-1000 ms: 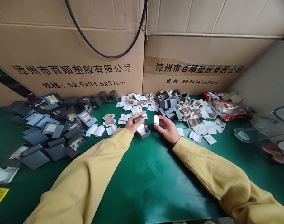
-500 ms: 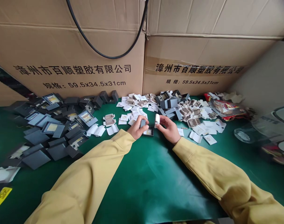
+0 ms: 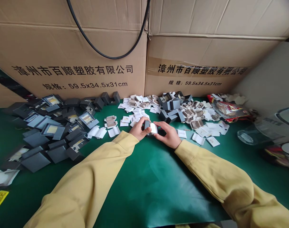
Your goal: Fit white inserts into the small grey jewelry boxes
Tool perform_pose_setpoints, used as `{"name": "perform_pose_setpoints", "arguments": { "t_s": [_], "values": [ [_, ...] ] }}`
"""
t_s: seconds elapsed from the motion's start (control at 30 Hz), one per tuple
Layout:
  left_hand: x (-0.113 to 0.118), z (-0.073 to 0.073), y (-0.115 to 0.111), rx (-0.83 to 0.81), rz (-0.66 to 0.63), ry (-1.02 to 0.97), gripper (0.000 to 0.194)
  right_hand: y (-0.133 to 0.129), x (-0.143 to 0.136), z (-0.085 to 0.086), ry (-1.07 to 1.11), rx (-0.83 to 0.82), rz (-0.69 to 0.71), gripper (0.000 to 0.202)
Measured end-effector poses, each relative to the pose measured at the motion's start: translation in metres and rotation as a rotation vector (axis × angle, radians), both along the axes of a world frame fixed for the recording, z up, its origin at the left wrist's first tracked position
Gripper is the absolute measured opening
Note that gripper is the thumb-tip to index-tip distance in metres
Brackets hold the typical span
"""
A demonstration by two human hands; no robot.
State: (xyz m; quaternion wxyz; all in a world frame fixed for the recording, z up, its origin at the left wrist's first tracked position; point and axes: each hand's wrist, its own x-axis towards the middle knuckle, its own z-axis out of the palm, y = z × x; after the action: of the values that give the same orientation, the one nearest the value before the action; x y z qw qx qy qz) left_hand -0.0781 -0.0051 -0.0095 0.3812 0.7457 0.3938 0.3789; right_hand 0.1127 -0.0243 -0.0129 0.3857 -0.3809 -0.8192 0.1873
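Note:
Near the middle of the green table, my left hand (image 3: 141,129) is closed on a small dark grey box (image 3: 147,124). A white piece (image 3: 153,128) sits against the box's right side, between my two hands. The fingers of my right hand (image 3: 168,134) reach to the white piece and grip its right edge. Part of the grey box is hidden by my left fingers and the white piece. Folded white papers (image 3: 126,119) lie just behind and left of my hands.
Grey boxes (image 3: 56,131) are heaped at the left. White and brown card pieces (image 3: 194,115) lie at the back right beside a red packet (image 3: 232,110). A clear plastic container (image 3: 260,129) is at far right. Large cartons (image 3: 87,57) stand behind, under a black cable (image 3: 113,58).
My right hand has moved left with the white piece, which is now against the grey box in my left hand. My left hand has hardly moved.

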Motion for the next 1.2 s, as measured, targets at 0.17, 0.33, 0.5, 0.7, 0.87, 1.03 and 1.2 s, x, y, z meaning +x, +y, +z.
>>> {"name": "perform_pose_setpoints", "arguments": {
  "t_s": [0.17,0.33,0.5,0.7,0.87,1.03,1.2],
  "values": [
    [0.0014,-0.0004,-0.0003,-0.018,0.006,-0.030,0.061,0.0000,0.0001,-0.0041,-0.049,0.049,-0.037,0.049],
    [0.0028,-0.0015,-0.0007,-0.030,-0.014,-0.070,0.061,-0.0010,-0.0008,-0.0043,-0.101,0.169,-0.031,0.050],
    [0.0032,-0.0034,-0.0005,-0.042,-0.017,-0.096,0.061,-0.0007,-0.0017,-0.0024,-0.167,0.216,-0.040,0.044],
    [0.0035,-0.0030,-0.0007,-0.019,0.000,-0.082,0.062,-0.0013,-0.0013,0.0008,-0.187,0.192,-0.018,0.043],
    [0.0032,-0.0025,-0.0012,-0.028,-0.006,-0.084,0.062,-0.0018,-0.0015,-0.0010,-0.149,0.139,-0.023,0.041],
    [0.0031,-0.0023,-0.0005,-0.024,0.016,-0.089,0.062,-0.0003,0.0002,-0.0039,-0.158,0.166,-0.054,0.028],
    [0.0028,-0.0019,-0.0004,-0.014,0.034,-0.070,0.064,0.0007,0.0008,-0.0011,-0.175,0.187,-0.009,0.023]
  ]
}}
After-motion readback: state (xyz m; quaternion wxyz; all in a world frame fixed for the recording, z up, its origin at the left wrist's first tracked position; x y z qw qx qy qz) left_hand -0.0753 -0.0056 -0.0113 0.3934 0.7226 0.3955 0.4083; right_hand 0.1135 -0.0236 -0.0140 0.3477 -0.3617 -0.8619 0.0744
